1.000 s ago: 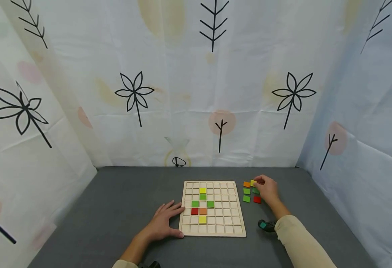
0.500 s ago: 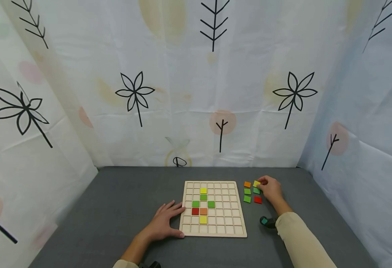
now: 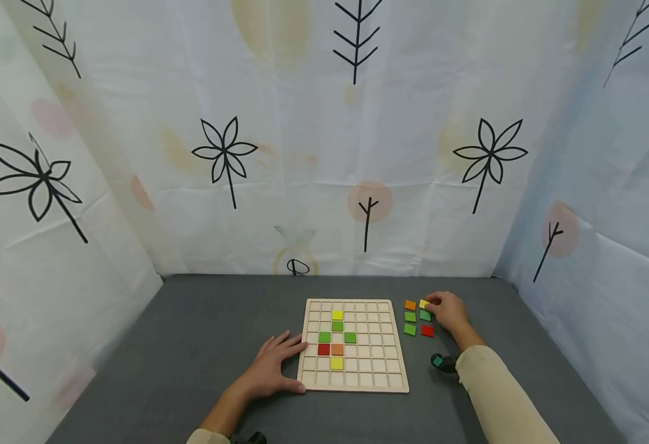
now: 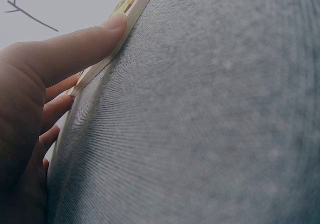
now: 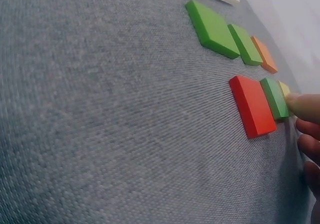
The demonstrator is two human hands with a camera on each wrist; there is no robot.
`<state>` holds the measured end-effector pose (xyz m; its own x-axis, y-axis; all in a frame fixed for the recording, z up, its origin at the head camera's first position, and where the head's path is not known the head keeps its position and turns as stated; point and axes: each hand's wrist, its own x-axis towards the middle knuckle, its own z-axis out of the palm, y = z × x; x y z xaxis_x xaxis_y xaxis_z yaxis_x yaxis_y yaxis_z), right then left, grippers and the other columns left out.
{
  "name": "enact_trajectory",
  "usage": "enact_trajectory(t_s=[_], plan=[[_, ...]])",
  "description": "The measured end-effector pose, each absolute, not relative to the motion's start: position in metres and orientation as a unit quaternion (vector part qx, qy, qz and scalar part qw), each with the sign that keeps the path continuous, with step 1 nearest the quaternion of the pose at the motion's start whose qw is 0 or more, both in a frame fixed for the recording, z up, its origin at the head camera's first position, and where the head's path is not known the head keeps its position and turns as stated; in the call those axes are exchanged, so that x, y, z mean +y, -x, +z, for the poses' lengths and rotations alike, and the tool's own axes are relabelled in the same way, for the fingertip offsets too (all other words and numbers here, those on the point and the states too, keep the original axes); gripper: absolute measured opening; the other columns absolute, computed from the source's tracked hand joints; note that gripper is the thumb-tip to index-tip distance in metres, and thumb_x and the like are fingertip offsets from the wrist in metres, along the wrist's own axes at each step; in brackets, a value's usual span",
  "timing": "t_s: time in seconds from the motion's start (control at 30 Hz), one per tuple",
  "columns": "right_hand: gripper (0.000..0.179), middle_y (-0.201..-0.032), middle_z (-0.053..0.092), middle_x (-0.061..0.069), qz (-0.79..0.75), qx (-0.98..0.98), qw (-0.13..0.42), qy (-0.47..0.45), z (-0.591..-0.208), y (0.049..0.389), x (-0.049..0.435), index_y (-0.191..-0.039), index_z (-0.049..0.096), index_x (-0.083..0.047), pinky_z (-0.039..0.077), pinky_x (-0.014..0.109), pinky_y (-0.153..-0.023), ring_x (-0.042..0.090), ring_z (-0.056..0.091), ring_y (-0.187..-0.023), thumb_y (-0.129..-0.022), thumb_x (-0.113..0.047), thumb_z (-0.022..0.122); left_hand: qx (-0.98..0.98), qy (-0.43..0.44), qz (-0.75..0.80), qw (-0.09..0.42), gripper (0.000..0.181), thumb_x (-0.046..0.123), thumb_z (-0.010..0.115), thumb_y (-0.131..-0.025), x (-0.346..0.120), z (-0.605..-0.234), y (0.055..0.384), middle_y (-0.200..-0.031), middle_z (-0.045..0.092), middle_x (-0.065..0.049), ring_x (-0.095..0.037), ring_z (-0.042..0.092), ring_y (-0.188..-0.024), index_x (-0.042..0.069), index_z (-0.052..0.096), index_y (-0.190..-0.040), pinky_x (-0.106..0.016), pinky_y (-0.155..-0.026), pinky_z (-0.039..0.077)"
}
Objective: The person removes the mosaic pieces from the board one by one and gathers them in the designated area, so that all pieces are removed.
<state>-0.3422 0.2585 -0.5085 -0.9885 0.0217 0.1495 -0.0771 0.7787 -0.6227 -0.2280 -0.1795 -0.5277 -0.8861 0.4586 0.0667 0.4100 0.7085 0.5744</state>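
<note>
Our right hand (image 3: 448, 311) fingertips touch yellow tile (image 3: 424, 304), right of wooden grid board (image 3: 353, 386); grip unclear. Left hand (image 3: 273, 365) flat, bracing board. Tile likely light, rigid, thin: pinch opposite edges.

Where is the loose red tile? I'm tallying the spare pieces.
In the head view the red tile lies right of the board, nearest the person in the right column, beside the right hand.

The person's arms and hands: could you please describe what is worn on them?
Both hands are bare. The right arm wears a long beige sleeve, with a small black and teal device at the wrist. The left arm shows a beige cuff near the frame's bottom edge.
</note>
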Motion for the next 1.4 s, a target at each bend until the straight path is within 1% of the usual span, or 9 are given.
enact_trajectory(t_s=[0.2, 0.33, 0.47, 0.6, 0.9, 1.17, 1.4], plan=[[0.023, -0.102, 0.061, 0.021, 0.335, -0.939, 0.076, -0.026, -0.509, 0.342, 0.259, -0.110, 0.067, 0.008, 0.048, 0.051, -0.081, 0.037, 0.057, -0.092, -0.092, -0.006, 0.066, 0.922, -0.239, 0.302, 0.036, 0.093, 0.061, 0.079, -0.068, -0.180, -0.529, 0.229, -0.150, 0.041, -0.006, -0.037, 0.021, -0.143, 0.015, 0.051, -0.144, -0.063, -0.111, 0.009], [0.025, -0.099, 0.060, 0.019, 0.336, -0.937, 0.088, -0.033, -0.509, 0.342, 0.258, -0.113, 0.066, 0.007, 0.048, 0.050, -0.078, 0.035, 0.056, -0.088, -0.092, -0.006, 0.066, 0.922, -0.237, 0.305, 0.035, 0.093, 0.061, 0.079, -0.067, -0.181, -0.529, 0.230, -0.150, 0.042, -0.006, -0.038, 0.022, -0.143, 0.015, 0.051, -0.143, -0.063, -0.111, 0.009], [0.026, -0.095, 0.060, 0.017, 0.336, -0.934, 0.115, -0.042, -0.509, 0.339, 0.255, -0.114, 0.066, 0.007, 0.048, 0.048, -0.075, 0.033, 0.056, -0.086, -0.091, -0.006, 0.067, 0.922, -0.238, 0.303, 0.035, 0.093, 0.062, 0.078, -0.068, -0.182, -0.528, 0.230, -0.150, 0.042, -0.006, -0.038, 0.022, -0.143, 0.015, 0.051, -0.144, -0.062, -0.111, 0.009], [0.026, -0.095, 0.062, 0.016, 0.340, -0.929, 0.142, -0.049, -0.507, 0.334, 0.249, -0.113, 0.067, 0.005, 0.049, 0.049, -0.075, 0.033, 0.057, -0.086, -0.090, -0.007, 0.068, 0.922, -0.241, 0.303, 0.031, 0.092, 0.061, 0.079, -0.068, -0.182, -0.528, 0.231, -0.150, 0.043, -0.007, -0.038, 0.022, -0.142, 0.014, 0.052, -0.143, -0.063, -0.110, 0.009], [0.021, -0.093, 0.063, 0.010, 0.340, -0.923, 0.162, -0.075, -0.509, 0.323, 0.227, -0.108, 0.070, 0.000, 0.048, 0.046, -0.073, 0.029, 0.057, -0.085, -0.090, -0.010, 0.070, 0.923, -0.243, 0.296, 0.031, 0.093, 0.061, 0.079, -0.067, -0.183, -0.529, 0.231, -0.150, 0.043, -0.007, -0.038, 0.023, -0.142, 0.014, 0.052, -0.143, -0.063, -0.110, 0.010], [0.021, -0.097, 0.064, 0.009, 0.345, -0.917, 0.161, -0.117, -0.506, 0.314, 0.210, -0.108, 0.070, -0.002, 0.048, 0.048, -0.077, 0.031, 0.058, -0.092, -0.088, -0.012, 0.072, 0.922, -0.244, 0.297, 0.036, 0.093, 0.061, 0.079, -0.067, -0.181, -0.529, 0.230, -0.150, 0.042, -0.007, -0.038, 0.022, -0.143, 0.013, 0.052, -0.143, -0.063, -0.111, 0.009], [0.024, -0.100, 0.063, 0.007, 0.355, -0.914, 0.123, -0.152, -0.500, 0.306, 0.191, -0.111, 0.069, -0.003, 0.049, 0.046, -0.079, 0.028, 0.058, -0.095, -0.089, -0.012, 0.072, 0.924, -0.239, 0.295, 0.038, 0.093, 0.061, 0.079, -0.067, -0.180, -0.528, 0.229, -0.150, 0.042, -0.006, -0.036, 0.022, -0.143, 0.014, 0.052, -0.143, -0.062, -0.111, 0.009]])
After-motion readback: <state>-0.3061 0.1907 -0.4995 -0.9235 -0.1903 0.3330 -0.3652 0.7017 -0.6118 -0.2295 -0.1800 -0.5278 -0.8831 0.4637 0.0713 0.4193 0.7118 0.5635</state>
